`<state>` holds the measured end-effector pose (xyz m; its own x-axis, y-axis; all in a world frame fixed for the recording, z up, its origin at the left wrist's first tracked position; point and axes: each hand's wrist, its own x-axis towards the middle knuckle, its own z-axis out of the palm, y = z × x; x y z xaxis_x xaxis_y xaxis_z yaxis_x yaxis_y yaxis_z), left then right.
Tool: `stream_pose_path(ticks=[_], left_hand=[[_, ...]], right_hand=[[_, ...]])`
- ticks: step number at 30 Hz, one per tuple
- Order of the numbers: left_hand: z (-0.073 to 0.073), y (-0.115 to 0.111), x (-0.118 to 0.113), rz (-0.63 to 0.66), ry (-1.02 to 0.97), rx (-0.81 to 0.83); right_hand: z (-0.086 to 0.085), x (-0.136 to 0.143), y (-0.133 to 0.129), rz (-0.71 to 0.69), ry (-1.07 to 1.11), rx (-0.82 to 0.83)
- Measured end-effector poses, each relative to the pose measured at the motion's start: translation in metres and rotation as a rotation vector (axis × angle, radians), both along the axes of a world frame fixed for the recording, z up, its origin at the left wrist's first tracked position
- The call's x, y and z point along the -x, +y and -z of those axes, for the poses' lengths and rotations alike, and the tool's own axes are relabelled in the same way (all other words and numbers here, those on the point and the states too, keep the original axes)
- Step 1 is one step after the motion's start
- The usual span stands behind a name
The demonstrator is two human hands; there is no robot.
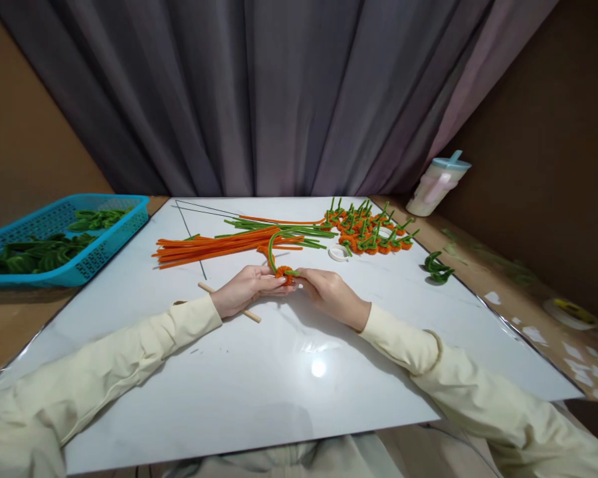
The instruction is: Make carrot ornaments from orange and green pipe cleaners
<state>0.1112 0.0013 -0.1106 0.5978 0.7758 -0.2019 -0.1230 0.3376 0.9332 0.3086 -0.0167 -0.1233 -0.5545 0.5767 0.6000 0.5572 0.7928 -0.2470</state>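
The orange coil (pixel 283 272) sits between both hands above the white surface (pixel 259 398), held in the left hand's (pixel 249 285) fingertips, while the right hand (pixel 335 295) pinches the green end (pixel 292 273) pointing sideways toward it.

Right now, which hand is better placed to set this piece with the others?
Probably the right hand: it pinches the green stem of the piece and is nearer the cluster than the left hand.
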Motion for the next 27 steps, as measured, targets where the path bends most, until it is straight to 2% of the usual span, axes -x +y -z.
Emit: stream_pose_path(ticks=[5, 13, 16, 18, 20, 23, 27], left_hand=[[0.001, 0.000, -0.001, -0.055, 0.000, -0.013], [-0.001, -0.002, -0.004, -0.055, -0.001, -0.034], [-0.003, -0.003, -0.004, -0.049, -0.019, -0.024], [-0.004, -0.002, -0.004, -0.040, -0.030, -0.009], [-0.004, -0.001, -0.002, -0.035, -0.029, 0.009], [-0.004, 0.001, 0.000, 0.003, -0.030, 0.023], [-0.002, 0.002, 0.003, 0.095, -0.045, 0.041]], right_hand=[[0.003, 0.004, -0.001, 0.018, -0.005, -0.044], [-0.008, 0.006, -0.007, -0.003, -0.250, -0.294], [-0.010, 0.006, -0.007, 0.009, -0.269, -0.292], [-0.009, 0.005, -0.006, 0.012, -0.217, -0.199], [-0.007, 0.004, -0.005, 0.023, -0.091, -0.038], [-0.007, 0.005, -0.005, 0.020, 0.169, 0.271], [-0.011, 0.009, -0.004, -0.050, 0.483, 0.681]])
